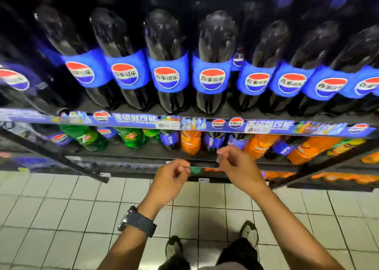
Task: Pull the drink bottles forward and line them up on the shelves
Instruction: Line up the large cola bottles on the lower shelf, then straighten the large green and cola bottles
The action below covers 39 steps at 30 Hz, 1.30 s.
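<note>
Two stocked shelves face the person from across the tiled floor (61,208). The upper shelf (131,119) carries a row of big cola bottles (212,64), blue labels mostly outward and fairly even along the front, though a recessed bottle (238,59) shows in the gap between two of them. The lower shelf (143,153) looks less tidy: green bottles (133,138), orange bottles (190,144) and blue-labelled bottles (214,141) stand back from its front lip at mixed angles.

Both hands hang in front of that lower shelf, touching no bottle. The left hand (170,179), a watch (137,221) on its wrist, has its fingers loosely curled on nothing. The right hand (235,165), a little higher and nearer the shelf, is likewise relaxed and empty.

I'd judge this a pause between bottles, with the lower row next. That calls for reaching in under the upper shelf's edge, gripping one bottle by its body and drawing it to the front lip, label outward.
</note>
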Each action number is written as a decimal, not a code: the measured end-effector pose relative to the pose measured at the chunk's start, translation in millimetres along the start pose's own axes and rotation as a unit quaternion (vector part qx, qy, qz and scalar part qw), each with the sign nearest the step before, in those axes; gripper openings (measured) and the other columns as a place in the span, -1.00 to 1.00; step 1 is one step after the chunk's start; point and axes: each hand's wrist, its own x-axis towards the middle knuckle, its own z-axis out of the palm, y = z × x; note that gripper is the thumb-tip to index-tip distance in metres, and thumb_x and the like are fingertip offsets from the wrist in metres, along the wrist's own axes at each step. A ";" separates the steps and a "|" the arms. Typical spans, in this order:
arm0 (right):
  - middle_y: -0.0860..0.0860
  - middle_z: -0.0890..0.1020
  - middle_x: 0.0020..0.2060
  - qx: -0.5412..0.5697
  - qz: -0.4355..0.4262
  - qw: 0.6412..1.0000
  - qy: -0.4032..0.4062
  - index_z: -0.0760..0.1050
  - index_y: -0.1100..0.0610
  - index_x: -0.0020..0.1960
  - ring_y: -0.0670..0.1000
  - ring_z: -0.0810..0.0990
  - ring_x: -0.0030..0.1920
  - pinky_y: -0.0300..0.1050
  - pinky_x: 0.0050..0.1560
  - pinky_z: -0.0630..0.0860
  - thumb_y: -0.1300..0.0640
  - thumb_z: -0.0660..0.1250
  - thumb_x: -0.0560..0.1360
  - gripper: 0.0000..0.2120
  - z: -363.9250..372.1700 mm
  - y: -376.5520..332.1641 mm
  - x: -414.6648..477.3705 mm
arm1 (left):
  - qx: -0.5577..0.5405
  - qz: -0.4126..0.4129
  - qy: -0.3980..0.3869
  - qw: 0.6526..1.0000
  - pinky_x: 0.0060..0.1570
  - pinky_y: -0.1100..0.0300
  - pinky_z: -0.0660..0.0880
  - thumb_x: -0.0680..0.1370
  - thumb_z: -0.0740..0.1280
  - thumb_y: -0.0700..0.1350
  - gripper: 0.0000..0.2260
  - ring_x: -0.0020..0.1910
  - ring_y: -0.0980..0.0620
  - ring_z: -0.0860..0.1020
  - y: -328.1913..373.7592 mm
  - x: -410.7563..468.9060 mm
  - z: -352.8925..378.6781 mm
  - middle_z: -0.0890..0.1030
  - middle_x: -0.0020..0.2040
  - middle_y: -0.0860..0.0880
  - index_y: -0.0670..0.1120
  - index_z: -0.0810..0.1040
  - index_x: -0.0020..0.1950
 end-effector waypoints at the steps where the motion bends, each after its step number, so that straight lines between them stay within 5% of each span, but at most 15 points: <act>1: 0.07 0.65 -0.22 -0.015 0.016 0.999 -0.039 0.56 0.12 -0.03 0.14 0.61 -0.18 0.05 -0.04 0.54 0.23 0.27 0.53 -0.89 18.0 -0.5 -4.5 | 0.000 -0.020 -0.003 1.000 -0.04 0.13 0.51 0.58 0.25 -0.28 -0.87 -0.20 0.00 0.57 -14.4 -7.1 -9.9 0.62 -0.18 -0.12 -0.16 0.57 0.04; 6: -0.04 0.58 -0.21 -0.123 0.013 0.965 -0.232 0.58 0.17 -0.06 -0.06 0.52 -0.19 -0.16 -0.11 0.41 0.18 0.26 0.55 -0.88 82.3 1.0 -24.0 | -0.040 -0.111 0.022 0.993 -0.08 0.09 0.54 0.57 0.26 -0.26 -0.87 -0.20 -0.07 0.61 -69.9 -39.5 -42.9 0.65 -0.15 -0.06 -0.09 0.59 -0.03; 12: -0.02 0.60 -0.20 -0.204 -0.017 0.933 -0.297 0.54 0.13 -0.11 -0.01 0.56 -0.15 -0.05 -0.05 0.49 0.06 0.22 0.54 -0.82 121.1 4.6 -16.1 | -0.091 -0.175 0.070 0.978 -0.20 0.26 0.53 0.58 0.27 -0.22 -0.87 -0.21 0.00 0.62 -96.2 -50.0 -70.6 0.67 -0.11 -0.09 -0.05 0.59 -0.06; 17: -0.03 0.62 -0.16 -0.216 -0.037 0.921 -0.323 0.54 0.07 -0.11 0.03 0.58 -0.09 0.00 -0.04 0.52 0.09 0.23 0.51 -0.88 159.9 -18.5 8.4 | -0.078 -0.190 0.139 0.969 -0.14 0.09 0.55 0.57 0.27 -0.17 -0.88 -0.18 -0.07 0.64 -101.7 -68.1 -117.1 0.67 -0.13 -0.08 -0.01 0.59 -0.05; 20: -0.06 0.63 -0.11 -0.222 -0.036 0.909 -0.351 0.50 -0.04 -0.07 0.02 0.60 -0.08 -0.03 -0.02 0.53 0.00 0.20 0.53 -0.88 190.3 -45.2 12.8 | -0.067 -0.195 0.192 0.959 -0.28 0.24 0.53 0.57 0.26 -0.19 -0.89 -0.30 0.05 0.61 -109.0 -79.6 -150.3 0.67 -0.14 -0.07 -0.05 0.57 -0.04; 27: -0.14 0.62 -0.21 -0.204 -0.046 0.923 -0.323 0.57 -0.04 -0.12 -0.08 0.59 -0.13 -0.15 -0.08 0.49 0.01 0.26 0.49 -0.89 259.4 -101.0 34.1 | -0.047 -0.203 0.265 0.941 -0.27 0.21 0.42 0.53 0.28 -0.18 -0.92 -0.35 0.05 0.51 -147.0 -76.5 -230.2 0.63 -0.20 -0.05 -0.05 0.55 -0.12; 31: -0.11 0.62 -0.25 -0.207 -0.023 0.936 -0.285 0.53 -0.03 -0.18 -0.04 0.59 -0.15 -0.10 -0.09 0.52 0.00 0.25 0.48 -0.88 322.3 -123.1 48.8 | -0.059 -0.196 0.230 0.951 -0.36 0.22 0.45 0.54 0.30 -0.12 -0.97 -0.37 0.03 0.60 -186.9 -60.5 -284.4 0.59 -0.17 -0.03 -0.02 0.51 -0.04; 35: -0.15 0.61 -0.27 -0.177 0.017 0.960 -0.216 0.50 -0.13 -0.22 -0.09 0.56 -0.19 -0.17 -0.16 0.47 -0.01 0.25 0.48 -0.88 396.5 -145.1 47.1 | -0.009 -0.184 0.174 0.967 -0.12 0.01 0.55 0.55 0.31 -0.10 -0.88 -0.20 -0.09 0.64 -233.7 -36.4 -352.9 0.61 -0.14 0.01 -0.04 0.49 0.07; 39: -0.11 0.60 -0.31 -0.165 0.023 0.967 -0.193 0.53 -0.09 -0.18 -0.05 0.57 -0.24 -0.21 -0.24 0.40 0.08 0.28 0.51 -0.87 451.9 -151.2 41.2 | 0.063 -0.169 0.134 0.974 -0.08 0.10 0.55 0.54 0.29 -0.07 -0.85 -0.15 -0.02 0.62 -265.2 -8.2 -396.8 0.63 -0.06 0.01 -0.05 0.49 0.09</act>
